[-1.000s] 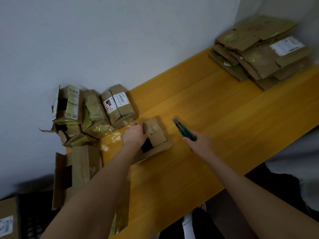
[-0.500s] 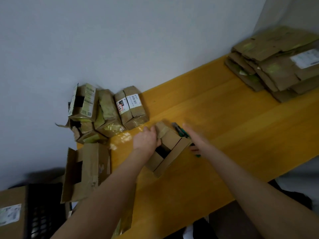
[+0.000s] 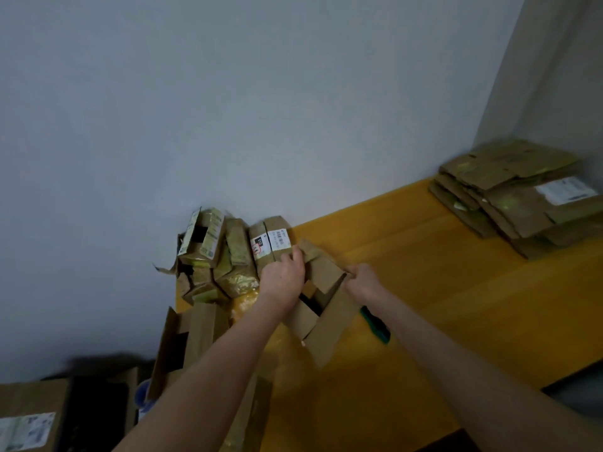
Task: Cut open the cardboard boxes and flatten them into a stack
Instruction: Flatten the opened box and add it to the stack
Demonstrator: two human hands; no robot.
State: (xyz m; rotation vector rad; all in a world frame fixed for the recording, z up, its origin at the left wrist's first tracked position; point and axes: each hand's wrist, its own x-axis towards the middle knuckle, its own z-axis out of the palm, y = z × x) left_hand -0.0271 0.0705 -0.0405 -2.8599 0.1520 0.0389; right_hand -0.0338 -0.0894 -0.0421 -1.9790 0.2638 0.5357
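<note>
Freed of the knife (image 3: 377,325), right hand (image 3: 363,282) and left hand (image 3: 283,276) grip the box (image 3: 328,324) between them — yellow table (image 3: 456,308) beneath (grey wall (image 3: 261,109) behind).

The left hand (image 3: 282,277) and right hand (image 3: 364,282) grip an open cardboard box (image 3: 328,316) on the table (image 3: 450,298). A green utility knife (image 3: 376,325) lies just beside it.

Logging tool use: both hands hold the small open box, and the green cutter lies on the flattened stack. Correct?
No: the head view shows the green cutter lying on the table beside the box, not on the flattened stack. Left hand and right hand do hold the box.
</note>
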